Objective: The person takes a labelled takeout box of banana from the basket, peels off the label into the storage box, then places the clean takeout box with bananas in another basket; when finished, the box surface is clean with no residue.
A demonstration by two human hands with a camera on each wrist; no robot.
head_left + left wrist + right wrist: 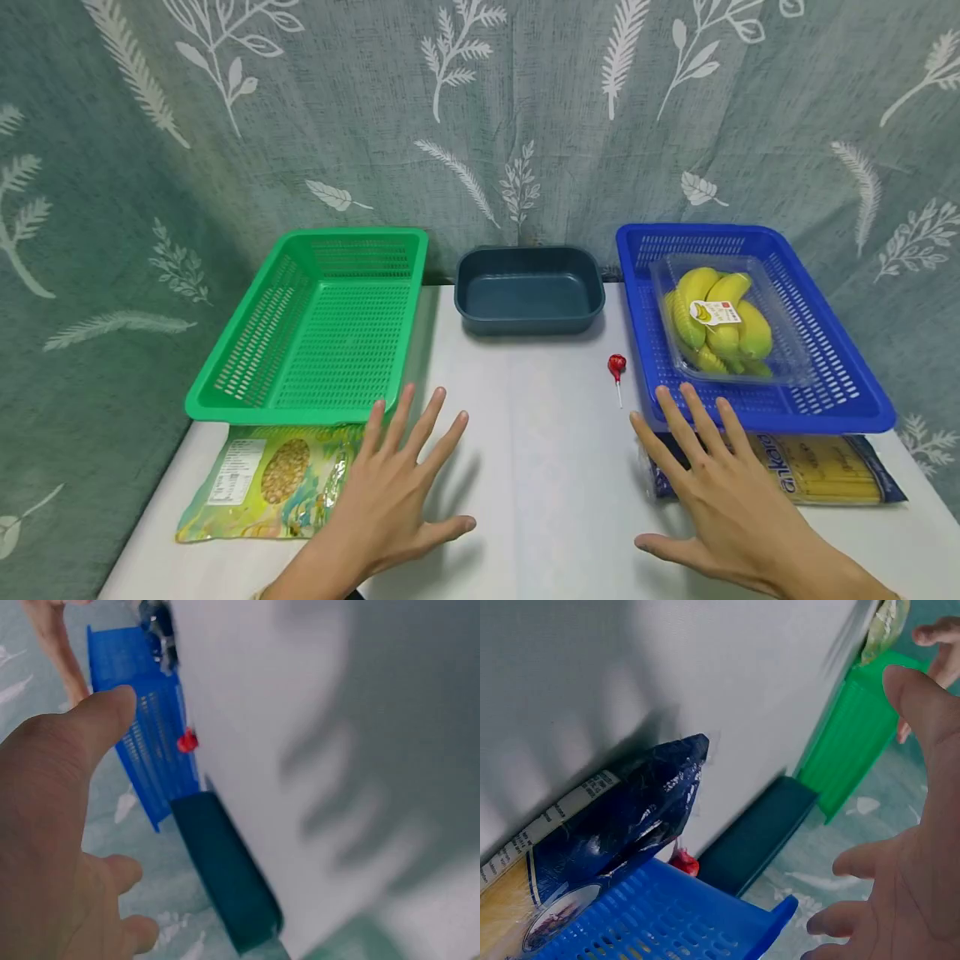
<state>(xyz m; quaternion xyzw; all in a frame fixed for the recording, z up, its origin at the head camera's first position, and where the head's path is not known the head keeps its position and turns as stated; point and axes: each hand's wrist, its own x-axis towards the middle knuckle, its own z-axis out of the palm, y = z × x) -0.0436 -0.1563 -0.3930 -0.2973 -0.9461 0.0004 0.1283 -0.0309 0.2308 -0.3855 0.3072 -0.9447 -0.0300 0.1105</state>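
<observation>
My left hand (397,479) hovers with spread fingers over the table, beside a green and yellow bag (277,483) with a round window of pale kernels. It holds nothing. My right hand (720,492), fingers also spread and holding nothing, is above the near edge of a blue basket (847,392) and partly covers a pack of spaghetti (825,471). In the blue basket sits a clear plastic box of bananas (723,325). A red lollipop (617,367) lies on the table left of that basket; the right wrist view shows its red head (684,862) beyond the spaghetti pack.
A green basket (337,333) stands at the left, behind the bag. Between the two baskets, at the back, is a dark teal tray (528,325). A white table (555,467) carries everything, and a leaf-patterned curtain (360,150) hangs behind and at the sides.
</observation>
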